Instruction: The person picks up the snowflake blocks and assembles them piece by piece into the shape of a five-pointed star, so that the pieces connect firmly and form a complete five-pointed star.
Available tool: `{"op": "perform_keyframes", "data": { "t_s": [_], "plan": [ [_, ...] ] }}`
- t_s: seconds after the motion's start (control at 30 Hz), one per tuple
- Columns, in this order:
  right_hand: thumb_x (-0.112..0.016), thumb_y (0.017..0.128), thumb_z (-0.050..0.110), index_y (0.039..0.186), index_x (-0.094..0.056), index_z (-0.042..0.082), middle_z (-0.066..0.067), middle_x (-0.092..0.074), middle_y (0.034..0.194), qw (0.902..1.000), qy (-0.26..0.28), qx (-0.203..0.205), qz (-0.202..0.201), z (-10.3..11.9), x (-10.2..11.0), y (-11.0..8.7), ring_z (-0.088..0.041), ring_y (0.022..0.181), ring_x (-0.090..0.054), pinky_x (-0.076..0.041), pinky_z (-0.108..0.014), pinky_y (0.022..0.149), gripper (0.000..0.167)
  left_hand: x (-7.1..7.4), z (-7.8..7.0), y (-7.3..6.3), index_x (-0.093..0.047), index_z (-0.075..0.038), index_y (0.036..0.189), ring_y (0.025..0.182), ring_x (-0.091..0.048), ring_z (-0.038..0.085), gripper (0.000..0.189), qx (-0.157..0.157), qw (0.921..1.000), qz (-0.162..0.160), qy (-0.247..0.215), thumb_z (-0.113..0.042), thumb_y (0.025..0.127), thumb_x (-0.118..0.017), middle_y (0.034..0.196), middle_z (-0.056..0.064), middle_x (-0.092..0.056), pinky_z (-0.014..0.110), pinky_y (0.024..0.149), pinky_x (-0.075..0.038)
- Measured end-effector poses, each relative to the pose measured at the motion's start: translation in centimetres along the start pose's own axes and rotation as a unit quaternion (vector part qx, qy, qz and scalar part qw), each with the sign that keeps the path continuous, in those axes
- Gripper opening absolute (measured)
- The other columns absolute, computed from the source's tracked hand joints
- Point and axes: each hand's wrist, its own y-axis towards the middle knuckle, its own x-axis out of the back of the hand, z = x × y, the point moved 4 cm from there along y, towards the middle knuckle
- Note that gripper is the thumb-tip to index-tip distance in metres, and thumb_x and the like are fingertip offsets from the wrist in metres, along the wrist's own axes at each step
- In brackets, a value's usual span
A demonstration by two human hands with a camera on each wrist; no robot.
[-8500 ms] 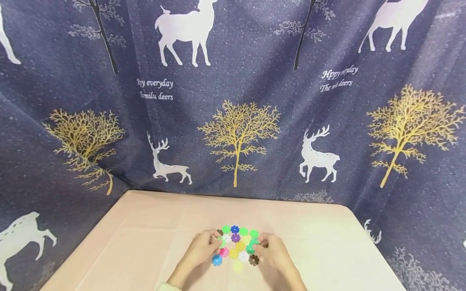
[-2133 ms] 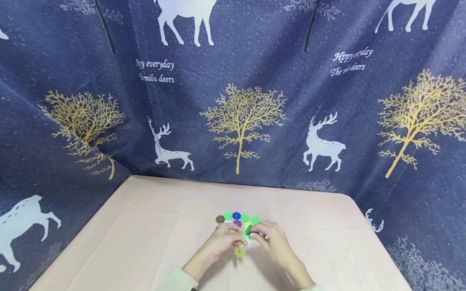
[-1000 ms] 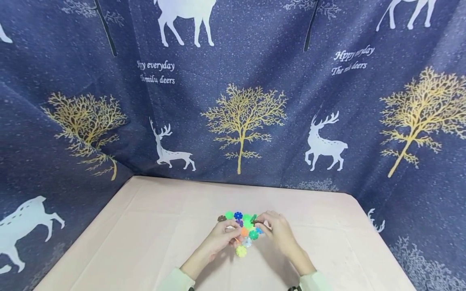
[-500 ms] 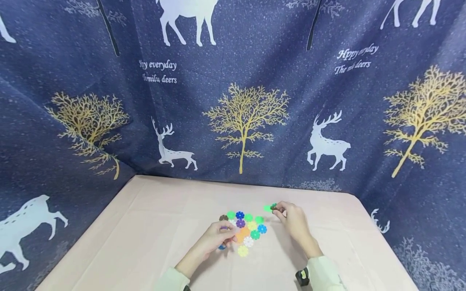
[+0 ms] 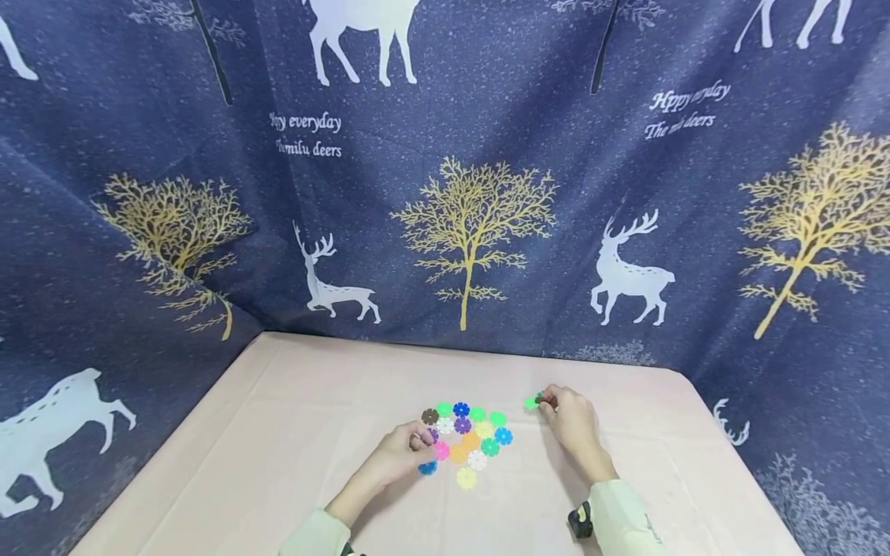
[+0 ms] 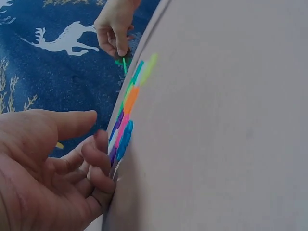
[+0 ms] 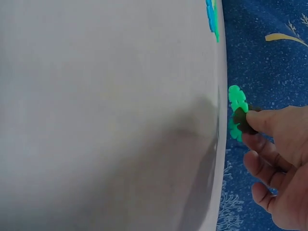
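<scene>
Several colourful notched plastic snowflake discs (image 5: 462,425) lie close together on the table. My right hand (image 5: 574,425) pinches a few joined discs between thumb and fingertips, to the right of the group. In the right wrist view, a brown disc (image 7: 243,121) sits at the fingertips and crosses green discs (image 7: 236,96). My left hand (image 5: 398,454) hovers at the left edge of the group, beside a pink disc (image 5: 441,451) and a blue disc (image 5: 427,467). Its thumb is extended and its fingers are loosely bent with nothing between them, as the left wrist view shows. It partly covers a purple disc (image 5: 433,435).
A pale pink cloth covers the table (image 5: 292,432). Behind and to the left hangs a dark blue curtain (image 5: 389,154) with white deer and golden trees. One yellow disc (image 5: 467,478) lies at the group's near side.
Both hands were together over the discs, around green and brown pieces. My right hand has carried the joined pieces off to the right; my left hand has drawn back leftward, uncovering orange and pink discs.
</scene>
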Motion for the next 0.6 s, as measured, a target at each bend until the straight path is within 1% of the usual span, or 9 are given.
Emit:
{"op": "perform_keyframes", "data": {
  "t_s": [0.07, 0.17, 0.27, 0.33, 0.43, 0.53, 0.6],
  "plan": [
    [-0.080, 0.081, 0.004, 0.086, -0.072, 0.010, -0.005, -0.071, 0.080, 1.0000, -0.004, -0.001, 0.005, -0.1, 0.0, -0.1, -0.024, 0.073, -0.067, -0.054, -0.045, 0.068, 0.011, 0.1, 0.0, -0.2, -0.060, -0.002, 0.101, 0.070, -0.050, 0.013, 0.021, -0.017, 0.9992, -0.001, 0.035, -0.008, 0.085, -0.072, 0.079, 0.000, -0.056, 0.022, 0.060, -0.042],
    [-0.079, 0.081, 0.003, 0.088, -0.073, 0.009, -0.006, -0.071, 0.081, 0.9999, -0.005, -0.004, 0.012, -0.2, 0.1, -0.3, -0.026, 0.075, -0.068, -0.054, -0.045, 0.069, 0.011, 0.1, -0.2, -0.5, -0.060, -0.003, 0.099, 0.069, -0.050, 0.012, 0.023, -0.038, 0.9966, 0.004, 0.074, -0.007, 0.081, -0.075, 0.080, 0.000, -0.056, 0.020, 0.059, -0.043],
    [-0.078, 0.082, 0.004, 0.090, -0.074, 0.009, -0.006, -0.071, 0.082, 0.9998, -0.005, -0.011, 0.017, -0.5, 0.1, -0.4, -0.025, 0.075, -0.067, -0.054, -0.044, 0.069, 0.011, 0.1, -0.5, -0.8, -0.061, -0.004, 0.099, 0.072, -0.051, 0.012, 0.028, -0.048, 0.9927, 0.006, 0.110, -0.007, 0.077, -0.078, 0.084, 0.002, -0.058, 0.022, 0.063, -0.045],
    [-0.078, 0.083, 0.005, 0.092, -0.074, 0.009, -0.006, -0.070, 0.082, 0.9996, -0.002, -0.018, 0.020, -0.6, 0.2, -0.4, -0.025, 0.075, -0.067, -0.054, -0.044, 0.069, 0.010, 0.0, -0.6, -0.9, -0.061, -0.005, 0.100, 0.075, -0.051, 0.013, 0.030, -0.048, 0.9911, 0.006, 0.124, -0.007, 0.076, -0.079, 0.085, 0.003, -0.058, 0.023, 0.065, -0.045],
    [-0.077, 0.085, 0.009, 0.095, -0.074, 0.009, -0.007, -0.070, 0.086, 0.9991, 0.006, -0.032, 0.028, -0.6, 0.3, -0.6, -0.026, 0.080, -0.067, -0.054, -0.046, 0.073, 0.011, -0.1, -0.7, -1.0, -0.061, -0.005, 0.101, 0.075, -0.050, 0.014, 0.031, -0.043, 0.9890, 0.007, 0.141, -0.008, 0.077, -0.080, 0.085, 0.003, -0.057, 0.024, 0.065, -0.045],
    [-0.077, 0.086, 0.013, 0.099, -0.073, 0.008, -0.009, -0.070, 0.092, 0.9983, 0.019, -0.044, 0.033, -0.3, 0.5, -0.9, -0.029, 0.085, -0.067, -0.053, -0.048, 0.078, 0.014, -0.2, -0.7, -1.1, -0.061, -0.005, 0.101, 0.076, -0.050, 0.014, 0.032, -0.042, 0.9878, 0.007, 0.150, -0.008, 0.077, -0.082, 0.084, 0.003, -0.056, 0.024, 0.066, -0.044],
    [-0.077, 0.085, 0.013, 0.099, -0.073, 0.007, -0.009, -0.070, 0.093, 0.9980, 0.030, -0.046, 0.032, -0.1, 0.6, -1.1, -0.029, 0.086, -0.067, -0.053, -0.049, 0.078, 0.015, -0.3, -0.6, -1.1, -0.060, -0.006, 0.101, 0.076, -0.049, 0.014, 0.032, -0.041, 0.9874, 0.006, 0.153, -0.007, 0.078, -0.082, 0.085, 0.002, -0.055, 0.024, 0.066, -0.044]
  ]
}}
